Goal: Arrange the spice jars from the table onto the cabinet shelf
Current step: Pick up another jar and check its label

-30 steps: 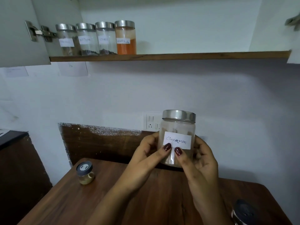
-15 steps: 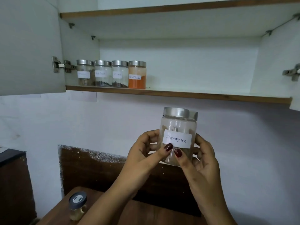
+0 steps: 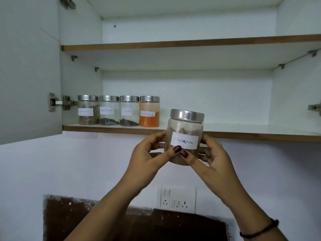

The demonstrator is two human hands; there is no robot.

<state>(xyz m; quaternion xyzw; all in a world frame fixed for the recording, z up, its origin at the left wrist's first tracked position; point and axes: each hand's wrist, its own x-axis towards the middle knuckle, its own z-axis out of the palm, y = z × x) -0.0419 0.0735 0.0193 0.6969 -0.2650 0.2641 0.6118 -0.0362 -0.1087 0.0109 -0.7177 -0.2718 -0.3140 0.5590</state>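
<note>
A clear jar with a steel lid and a white label reading "Cinnamon" (image 3: pixel 185 129) is held upright in front of the lower cabinet shelf (image 3: pixel 243 133), level with its front edge. My left hand (image 3: pixel 149 159) grips its left side and my right hand (image 3: pixel 210 159) its right side, both thumbs under the label. On the shelf's left end stand several labelled steel-lidded jars in a row; the rightmost holds orange powder (image 3: pixel 149 111), next to a jar of dark spice (image 3: pixel 129 110).
The open cabinet door (image 3: pixel 27 70) hangs at the left on a hinge (image 3: pixel 57 102). An upper shelf (image 3: pixel 191 42) sits above. A wall socket plate (image 3: pixel 176 199) is below my hands. Shelf room lies right of the orange jar.
The view has tilted upward and the table has dropped out of sight. Both hands have lifted the cinnamon jar from table height up to the shelf's front edge.
</note>
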